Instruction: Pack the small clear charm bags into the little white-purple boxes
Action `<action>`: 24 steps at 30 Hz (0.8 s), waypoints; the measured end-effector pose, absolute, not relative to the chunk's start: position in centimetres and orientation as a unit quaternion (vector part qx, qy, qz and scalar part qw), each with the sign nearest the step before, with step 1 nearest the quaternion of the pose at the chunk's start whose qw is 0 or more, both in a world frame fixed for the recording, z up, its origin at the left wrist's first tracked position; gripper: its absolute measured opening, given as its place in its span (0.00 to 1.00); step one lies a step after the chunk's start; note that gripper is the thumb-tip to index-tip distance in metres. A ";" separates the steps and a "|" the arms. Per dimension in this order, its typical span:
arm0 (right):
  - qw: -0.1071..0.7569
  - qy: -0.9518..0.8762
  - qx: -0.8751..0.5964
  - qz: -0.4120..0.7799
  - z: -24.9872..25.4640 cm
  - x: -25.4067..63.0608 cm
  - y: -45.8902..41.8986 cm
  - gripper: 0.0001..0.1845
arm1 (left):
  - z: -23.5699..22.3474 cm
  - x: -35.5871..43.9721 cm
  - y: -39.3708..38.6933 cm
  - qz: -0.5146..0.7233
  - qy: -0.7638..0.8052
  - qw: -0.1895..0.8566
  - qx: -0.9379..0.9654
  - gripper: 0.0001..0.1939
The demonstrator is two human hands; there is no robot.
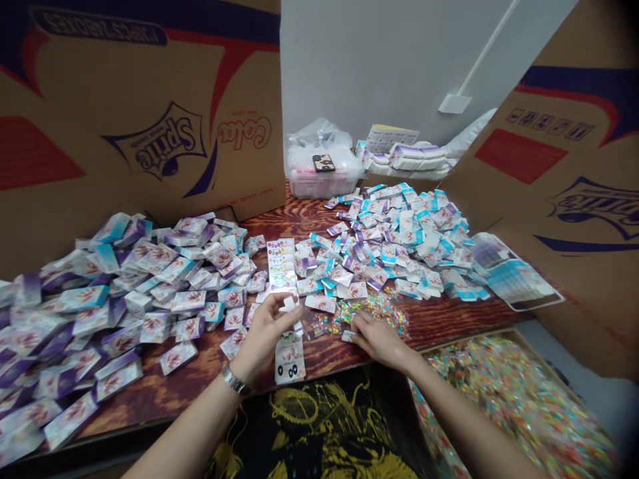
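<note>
My left hand (272, 326) is closed around a small white-and-purple carton (298, 327), its white end flap standing up. Beneath that hand lies a printed strip of small pictures (282, 263), and nearer the table edge a card with black ring shapes (288, 371). My right hand (377, 338) has its fingers curled down at the near side of a heap of clear packets of coloured candy (372, 313). Something whitish shows at its fingertips, too small to name. Flat-looking small cartons (394, 233) are heaped just beyond the candy.
Filled-out small cartons (150, 286) cover the table's left side. Large cardboard boxes (164, 100) stand at left and right (564, 199). A plastic tub (324, 176) with a phone (323, 163) sits at the back. Below right, a box holds many candy packets (509, 399).
</note>
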State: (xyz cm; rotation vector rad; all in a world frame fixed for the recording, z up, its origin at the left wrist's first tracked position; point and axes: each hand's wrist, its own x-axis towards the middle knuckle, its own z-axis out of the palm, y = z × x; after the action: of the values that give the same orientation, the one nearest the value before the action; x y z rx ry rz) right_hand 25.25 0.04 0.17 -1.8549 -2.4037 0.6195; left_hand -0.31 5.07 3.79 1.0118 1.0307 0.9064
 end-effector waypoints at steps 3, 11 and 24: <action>0.156 -0.763 -0.579 0.241 2.7 24.1 -0.2 0.08 | 3.0 -0.9 3.9 0.427 0.458 0.736 0.257 0.18; 0.337 -0.827 -0.440 0.089 6.9 17.4 0.2 0.10 | 2.1 -0.9 2.3 0.445 0.478 0.744 0.141 0.16; 0.247 -0.930 -0.267 -0.053 4.4 16.3 1.3 0.15 | 2.5 -1.7 1.1 0.411 0.489 0.748 0.180 0.20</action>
State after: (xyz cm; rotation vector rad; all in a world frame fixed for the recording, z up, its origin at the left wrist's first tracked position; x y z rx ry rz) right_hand 16.31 1.31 4.36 -0.7292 -2.5364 -0.1449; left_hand -1.74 1.08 2.52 0.3934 1.0706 0.8985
